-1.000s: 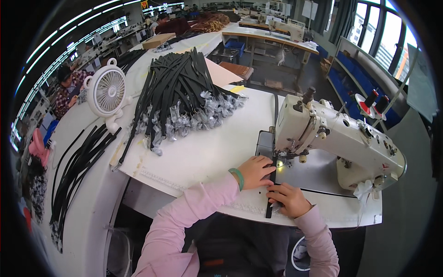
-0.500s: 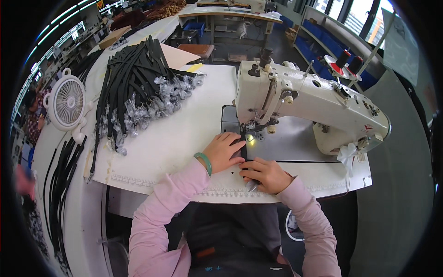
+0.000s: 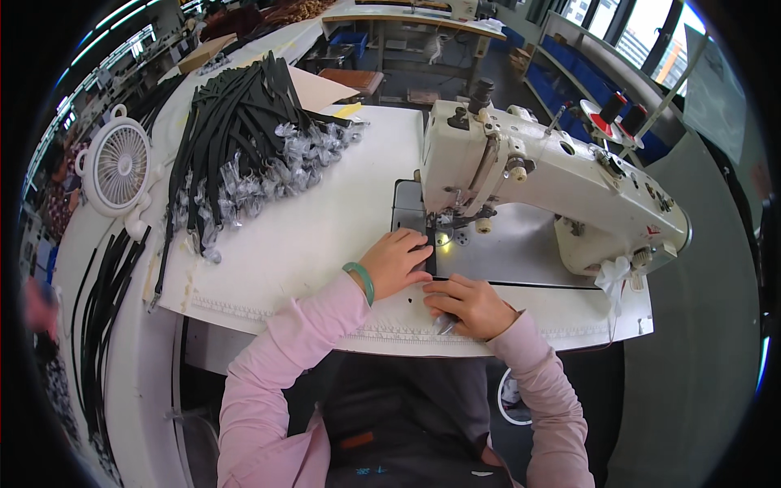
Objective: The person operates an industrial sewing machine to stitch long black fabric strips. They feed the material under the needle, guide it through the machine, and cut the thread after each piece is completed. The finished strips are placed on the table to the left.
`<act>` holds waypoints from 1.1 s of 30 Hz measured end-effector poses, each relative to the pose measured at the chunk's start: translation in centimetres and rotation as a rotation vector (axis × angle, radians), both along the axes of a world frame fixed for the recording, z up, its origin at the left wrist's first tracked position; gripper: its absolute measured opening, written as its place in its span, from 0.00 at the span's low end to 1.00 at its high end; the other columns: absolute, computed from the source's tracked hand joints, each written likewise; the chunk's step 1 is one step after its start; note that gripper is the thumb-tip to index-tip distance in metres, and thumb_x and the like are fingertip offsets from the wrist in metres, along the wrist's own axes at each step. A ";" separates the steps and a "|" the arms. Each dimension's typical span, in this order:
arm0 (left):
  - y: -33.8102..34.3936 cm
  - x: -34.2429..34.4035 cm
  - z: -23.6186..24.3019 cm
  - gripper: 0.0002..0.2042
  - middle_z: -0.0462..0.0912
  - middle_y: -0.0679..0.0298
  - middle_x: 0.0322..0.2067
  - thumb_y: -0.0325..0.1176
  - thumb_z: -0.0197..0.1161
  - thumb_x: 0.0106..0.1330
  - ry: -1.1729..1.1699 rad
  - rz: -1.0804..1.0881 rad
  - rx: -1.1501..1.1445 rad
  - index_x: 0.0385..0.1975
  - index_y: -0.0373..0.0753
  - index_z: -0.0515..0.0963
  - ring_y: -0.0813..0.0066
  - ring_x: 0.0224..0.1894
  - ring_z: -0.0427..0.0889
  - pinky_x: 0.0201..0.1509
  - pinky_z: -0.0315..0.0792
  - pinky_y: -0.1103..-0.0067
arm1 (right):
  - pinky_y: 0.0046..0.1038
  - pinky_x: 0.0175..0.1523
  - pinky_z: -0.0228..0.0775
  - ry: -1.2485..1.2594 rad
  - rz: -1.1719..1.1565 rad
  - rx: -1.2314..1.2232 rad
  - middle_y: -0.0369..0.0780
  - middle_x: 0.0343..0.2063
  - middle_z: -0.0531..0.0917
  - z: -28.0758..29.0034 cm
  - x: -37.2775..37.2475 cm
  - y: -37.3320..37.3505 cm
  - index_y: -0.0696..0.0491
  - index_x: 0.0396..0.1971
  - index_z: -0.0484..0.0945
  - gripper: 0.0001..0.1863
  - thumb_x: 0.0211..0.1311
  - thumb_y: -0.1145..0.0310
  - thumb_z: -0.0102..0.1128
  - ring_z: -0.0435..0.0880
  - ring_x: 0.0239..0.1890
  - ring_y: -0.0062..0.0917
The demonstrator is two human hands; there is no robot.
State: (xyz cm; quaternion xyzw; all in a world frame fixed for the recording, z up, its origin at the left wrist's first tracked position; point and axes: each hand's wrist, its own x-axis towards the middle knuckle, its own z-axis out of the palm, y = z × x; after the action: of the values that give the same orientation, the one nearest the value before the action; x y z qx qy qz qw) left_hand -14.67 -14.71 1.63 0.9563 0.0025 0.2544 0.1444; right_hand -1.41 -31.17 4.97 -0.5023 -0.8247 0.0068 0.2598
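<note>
A narrow black strap runs under the needle area of a white sewing machine, where a small lamp lights the metal plate. My left hand, a green bangle at its wrist, lies flat beside the needle; its fingertips press at the strap's left side and the thumb points right. Closer to the table edge, my right hand has its fingers curled around the strap's near end. Clear plastic wrapping pokes out below those fingers. Most of the strap's near end is hidden by the right hand.
A heap of black straps with plastic-wrapped ends lies at the left of the white table. Beyond it stands a white fan. More black strips hang at far left. Thread spools stand behind the machine.
The whole view has shifted slightly. Both hands keep nearly the same places by the needle, and the strap shows no clear movement.
</note>
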 end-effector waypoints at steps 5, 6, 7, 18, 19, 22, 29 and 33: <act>0.2 0.2 0.0 0.12 0.76 0.61 0.36 0.32 0.63 0.49 -0.080 -0.026 0.055 0.33 0.34 0.77 0.65 0.42 0.73 0.45 0.70 0.75 | 0.25 0.29 0.71 -0.121 -0.057 0.061 0.35 0.33 0.77 0.5 -0.3 -0.4 0.54 0.28 0.73 0.11 0.42 0.72 0.62 0.76 0.30 0.26; 0.2 0.2 0.0 0.11 0.76 0.61 0.36 0.31 0.63 0.49 -0.082 -0.030 0.052 0.33 0.35 0.77 0.65 0.41 0.73 0.44 0.70 0.75 | 0.25 0.29 0.71 -0.113 -0.069 0.069 0.35 0.32 0.77 0.7 -0.3 -0.6 0.54 0.28 0.73 0.10 0.42 0.72 0.62 0.76 0.29 0.26; 0.2 0.2 0.0 0.11 0.77 0.62 0.35 0.30 0.62 0.49 -0.084 -0.035 0.049 0.32 0.35 0.77 0.66 0.41 0.74 0.43 0.71 0.76 | 0.25 0.29 0.71 -0.106 -0.081 0.077 0.35 0.32 0.77 0.8 -0.2 -0.8 0.54 0.27 0.73 0.10 0.42 0.72 0.62 0.77 0.28 0.25; 1.8 1.2 0.0 0.07 0.78 0.62 0.37 0.29 0.59 0.52 -0.054 -0.010 -0.125 0.30 0.35 0.79 0.65 0.42 0.74 0.45 0.70 0.75 | 0.26 0.30 0.71 -0.085 -0.173 0.096 0.37 0.28 0.78 1.3 1.0 -2.6 0.55 0.27 0.74 0.10 0.42 0.72 0.63 0.78 0.27 0.27; 1.9 1.3 0.0 0.08 0.78 0.63 0.36 0.30 0.59 0.53 -0.058 -0.002 -0.133 0.30 0.35 0.79 0.66 0.42 0.74 0.46 0.70 0.75 | 0.26 0.30 0.71 -0.082 -0.175 0.097 0.37 0.28 0.78 1.2 1.0 -2.6 0.55 0.27 0.74 0.10 0.42 0.72 0.63 0.78 0.27 0.27; 2.0 1.4 -0.1 0.08 0.78 0.62 0.37 0.30 0.59 0.53 -0.048 0.008 -0.150 0.31 0.35 0.79 0.65 0.43 0.74 0.47 0.69 0.75 | 0.26 0.31 0.71 -0.073 -0.183 0.092 0.37 0.28 0.78 1.0 1.0 -2.7 0.55 0.27 0.74 0.10 0.42 0.73 0.63 0.78 0.27 0.27; 1.9 1.4 0.0 0.08 0.78 0.61 0.38 0.29 0.60 0.52 -0.051 0.018 -0.155 0.30 0.35 0.79 0.65 0.43 0.74 0.47 0.70 0.75 | 0.27 0.32 0.71 -0.030 -0.183 0.106 0.37 0.29 0.78 0.4 1.1 -2.7 0.56 0.27 0.74 0.12 0.38 0.75 0.64 0.78 0.27 0.29; 2.3 1.6 0.4 0.07 0.77 0.60 0.38 0.28 0.59 0.51 0.002 0.113 -0.203 0.29 0.36 0.79 0.63 0.42 0.74 0.46 0.70 0.74 | 0.28 0.31 0.71 -0.015 -0.186 0.124 0.38 0.29 0.78 0.5 1.2 -2.9 0.56 0.29 0.74 0.14 0.37 0.76 0.64 0.78 0.27 0.29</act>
State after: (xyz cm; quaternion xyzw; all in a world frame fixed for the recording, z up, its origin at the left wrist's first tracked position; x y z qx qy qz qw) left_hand -13.10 -12.38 2.07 0.9353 0.0821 0.2597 0.2260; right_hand -0.18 -34.05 5.50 -0.5597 -0.7753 -0.0721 0.2835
